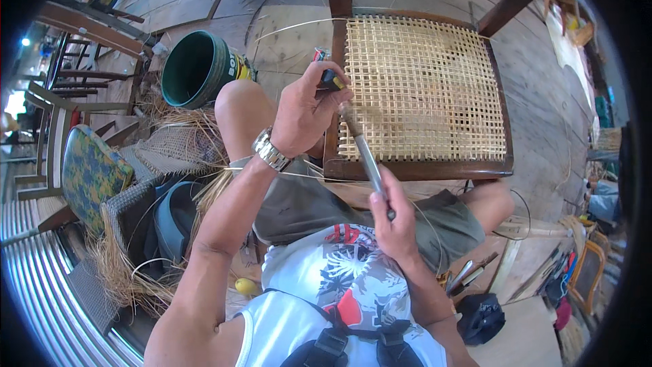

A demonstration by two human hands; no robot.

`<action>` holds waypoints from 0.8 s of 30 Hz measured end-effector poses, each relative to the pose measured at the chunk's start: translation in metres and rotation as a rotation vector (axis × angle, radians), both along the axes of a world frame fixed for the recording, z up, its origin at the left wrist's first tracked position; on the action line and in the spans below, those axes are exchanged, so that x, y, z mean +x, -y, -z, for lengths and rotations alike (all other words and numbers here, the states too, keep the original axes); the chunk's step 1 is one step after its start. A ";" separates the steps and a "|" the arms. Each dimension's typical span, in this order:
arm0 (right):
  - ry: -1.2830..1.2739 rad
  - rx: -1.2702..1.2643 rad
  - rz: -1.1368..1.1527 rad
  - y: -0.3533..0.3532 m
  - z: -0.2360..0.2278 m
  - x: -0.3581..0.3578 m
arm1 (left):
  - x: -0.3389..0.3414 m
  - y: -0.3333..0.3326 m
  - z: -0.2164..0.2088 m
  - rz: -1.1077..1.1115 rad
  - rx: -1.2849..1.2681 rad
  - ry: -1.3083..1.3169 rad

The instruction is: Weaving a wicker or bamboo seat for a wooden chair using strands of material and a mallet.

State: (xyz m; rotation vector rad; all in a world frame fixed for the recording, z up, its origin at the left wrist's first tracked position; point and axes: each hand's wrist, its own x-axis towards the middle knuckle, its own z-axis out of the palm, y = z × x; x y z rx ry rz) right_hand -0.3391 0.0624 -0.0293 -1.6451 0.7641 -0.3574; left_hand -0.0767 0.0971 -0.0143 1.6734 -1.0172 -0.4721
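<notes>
The seat (428, 92) is lying at three o'clock from your nearer left hand (304, 119), which is gripping a black object (331, 80); your right hand (395, 223) is clasping a tool (367, 156) aligned eleven-to-five.

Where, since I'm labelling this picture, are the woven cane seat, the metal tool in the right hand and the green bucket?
Woven cane seat (428, 88): head view, middle of the weave.
Metal tool (368, 162): head view, its shiny shaft.
Green bucket (221, 72): head view, its outer wall.
</notes>
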 end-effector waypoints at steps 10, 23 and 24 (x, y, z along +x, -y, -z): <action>0.073 0.006 -0.165 0.011 0.004 0.006 | 0.013 0.010 0.005 -0.028 -0.083 0.087; 0.036 0.010 0.055 0.010 0.002 0.020 | 0.017 0.009 -0.001 -0.015 -0.030 0.066; 0.003 0.049 0.020 0.013 -0.002 0.019 | 0.019 0.009 -0.003 -0.013 -0.028 0.066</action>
